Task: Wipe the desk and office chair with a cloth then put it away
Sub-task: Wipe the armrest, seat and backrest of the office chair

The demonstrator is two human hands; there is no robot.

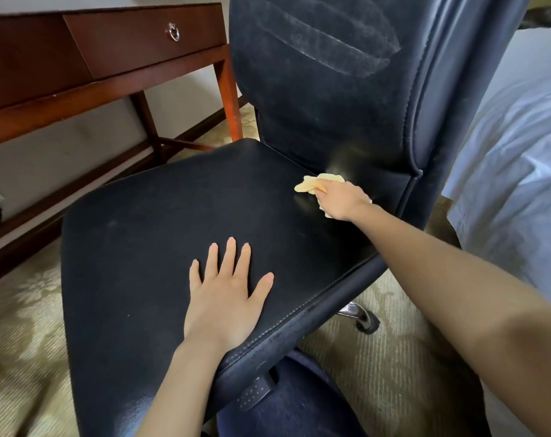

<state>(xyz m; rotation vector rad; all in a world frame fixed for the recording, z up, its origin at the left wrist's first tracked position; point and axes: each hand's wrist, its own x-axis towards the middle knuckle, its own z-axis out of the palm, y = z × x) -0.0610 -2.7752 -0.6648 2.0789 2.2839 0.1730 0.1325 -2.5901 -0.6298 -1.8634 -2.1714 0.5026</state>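
- left hand [226,298] flat, fingers spread, palm pressing on black office chair [173,234] seat
- right hand [340,200] grips bunched yellow cloth [312,182] at rear of seat, by the backrest base
- backrest dusty, pale wiped streaks up top
- dark wood desk [103,58] with ring-pull drawer [141,36] behind chair, left
- patterned beige carpet [25,310] underneath
- white bedding [517,159] on right

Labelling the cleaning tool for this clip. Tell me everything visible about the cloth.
The cloth is pale yellow, soft and crumpled into a wad, mostly hidden under the right hand, which grips it. It is pressed on the rear of the black chair seat, close to the backrest. Bits stick out beyond the fingers and by the wrist.
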